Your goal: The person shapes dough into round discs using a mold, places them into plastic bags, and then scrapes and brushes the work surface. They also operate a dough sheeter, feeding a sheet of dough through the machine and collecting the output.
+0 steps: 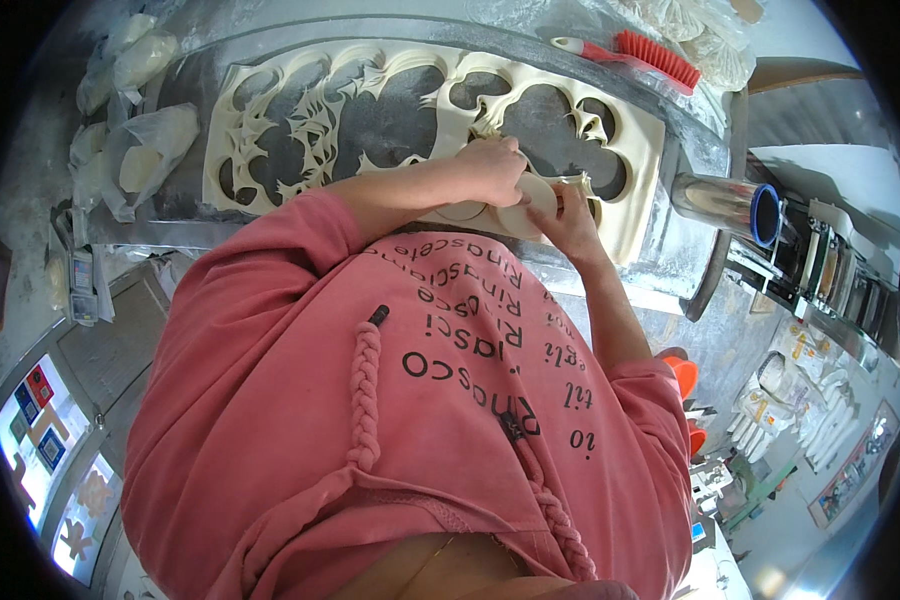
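A sheet of rolled dough (645, 165), cut through with many round holes, lies on the dusted metal worktop (390, 124). My left hand (495, 169) is over the middle of it with fingers curled, beside thin dough scraps (487, 120); what its fingertips hold is hidden. My right hand (572, 221) grips the edge of a round dough disc (538, 196) between thumb and fingers. Another dough disc (513, 221) lies partly beneath that one, and a further flat round (461, 210) shows under my left wrist. Narrow webs of dough (315, 135) stand between the holes on the left.
A red-bristled brush (656, 60) lies at the back right. A metal cylinder with a blue rim (727, 206) lies at the right edge, near a machine with rollers (832, 262). Plastic bags with pale contents (146, 161) sit on the left. A digital scale (82, 281) is below them.
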Motion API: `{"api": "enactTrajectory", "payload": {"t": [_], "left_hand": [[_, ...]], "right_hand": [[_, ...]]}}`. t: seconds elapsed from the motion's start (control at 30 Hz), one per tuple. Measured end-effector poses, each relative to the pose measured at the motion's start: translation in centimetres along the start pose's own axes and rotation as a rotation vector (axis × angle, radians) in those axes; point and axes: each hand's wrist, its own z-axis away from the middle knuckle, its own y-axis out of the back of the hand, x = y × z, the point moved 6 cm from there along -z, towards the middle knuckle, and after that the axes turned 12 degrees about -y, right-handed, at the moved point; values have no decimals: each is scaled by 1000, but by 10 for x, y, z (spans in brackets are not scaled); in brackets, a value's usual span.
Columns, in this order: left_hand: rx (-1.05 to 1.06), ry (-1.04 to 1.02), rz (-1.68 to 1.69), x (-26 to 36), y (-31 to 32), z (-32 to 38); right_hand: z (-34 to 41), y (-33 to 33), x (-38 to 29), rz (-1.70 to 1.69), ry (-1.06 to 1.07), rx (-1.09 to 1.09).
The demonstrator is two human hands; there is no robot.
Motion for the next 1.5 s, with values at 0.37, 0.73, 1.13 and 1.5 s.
{"api": "enactTrajectory", "payload": {"t": [0.37, 0.73, 1.13, 1.5], "left_hand": [[-417, 107, -42, 11, 0, -29], [-509, 173, -28, 18, 1, -41], [-322, 67, -6, 26, -13, -22], [529, 105, 863, -16, 79, 26]], "right_hand": [[20, 7, -12, 7, 102, 109], [29, 9, 4, -172, 96, 104], [33, 9, 6, -167, 40, -2], [-21, 40, -96, -951, 64, -311]]}}
